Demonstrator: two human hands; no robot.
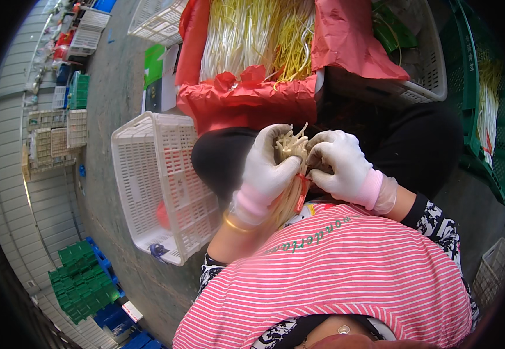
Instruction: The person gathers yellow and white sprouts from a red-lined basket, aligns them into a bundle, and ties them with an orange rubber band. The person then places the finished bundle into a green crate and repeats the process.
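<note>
A bundle of pale, blanched chive-like stalks (295,185) is held in front of my striped apron, its cut ends pointing up and away from me. My left hand (266,168), in a white glove with a pink cuff, wraps its left side, thumb across the front. My right hand (343,166), gloved alike, has curled fingers gripping the right edge just below the cut ends. Around the bundle, below the fingers, runs a red tie (301,192) with a hanging end. The bundle's lower part passes behind my left wrist and partly out of sight.
Ahead stands a container lined with red paper (252,107), holding yellow-and-white stalks (243,39). A white plastic crate (165,187) lies tipped at my left. On the right are another white crate (427,56) and a green crate (470,100) with a tied bundle (489,113).
</note>
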